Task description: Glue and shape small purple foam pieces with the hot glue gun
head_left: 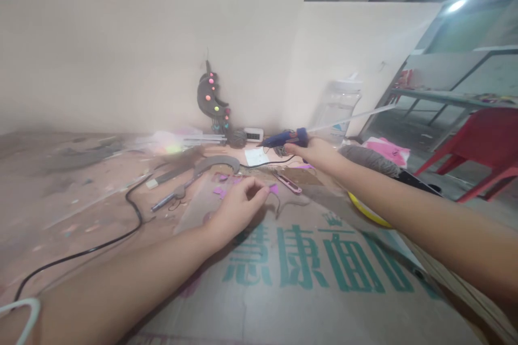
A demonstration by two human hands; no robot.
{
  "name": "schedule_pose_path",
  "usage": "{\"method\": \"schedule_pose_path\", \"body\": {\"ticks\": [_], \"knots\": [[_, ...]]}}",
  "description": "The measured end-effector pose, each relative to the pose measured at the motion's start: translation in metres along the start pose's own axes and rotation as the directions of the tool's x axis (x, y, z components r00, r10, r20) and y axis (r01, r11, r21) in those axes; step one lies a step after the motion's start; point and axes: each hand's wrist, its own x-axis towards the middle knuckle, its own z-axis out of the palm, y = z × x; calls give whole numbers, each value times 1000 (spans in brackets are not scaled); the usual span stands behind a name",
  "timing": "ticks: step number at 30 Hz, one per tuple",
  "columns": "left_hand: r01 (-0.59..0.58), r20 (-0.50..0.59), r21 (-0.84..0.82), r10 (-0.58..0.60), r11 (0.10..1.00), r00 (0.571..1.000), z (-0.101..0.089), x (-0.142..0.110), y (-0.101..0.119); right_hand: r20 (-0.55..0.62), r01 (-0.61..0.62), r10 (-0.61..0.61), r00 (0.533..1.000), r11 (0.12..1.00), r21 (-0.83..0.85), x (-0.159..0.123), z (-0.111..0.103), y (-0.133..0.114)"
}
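My right hand is wrapped round a blue hot glue gun, its nozzle pointing left. A long clear glue stick juts from its back end. Lower and to the left, my left hand is closed in a pinch above the printed cardboard. A small purple piece shows right at its fingertips, and a thin grey strand curves just beside it. Whether the strand is held too, I cannot tell. A pink utility knife lies beyond the fingers.
A black cord winds over the table's left side. Behind are a grey crescent strip, a silver pen-like tool, a white timer and a dark moon ornament on the wall. At right stand a clear bottle and grey yarn.
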Motion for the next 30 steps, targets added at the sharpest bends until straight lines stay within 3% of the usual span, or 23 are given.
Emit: {"method": "schedule_pose_path", "body": {"ticks": [4,8,15,20,25,30], "knots": [[23,2,-5,-23,1000,1000,0,0,0,12,-3,3,1000,1000,-2,36,33,15],[33,-1,-33,-33,999,999,0,2,-1,37,-27,28,999,999,-32,52,56,29],[63,8,-46,-63,997,998,0,3,-2,64,-39,46,997,994,-107,51,49,35],[77,-5,-37,-77,996,997,0,2,1,108,33,-19,994,991,-126,35,36,32],[44,-33,-47,-45,998,998,-1,2,0,79,111,-101,992,984,-138,-1,23,30],[26,-54,-20,-27,999,998,-2,2,2,-112,284,-279,954,958,31,-55,19,18]]}}
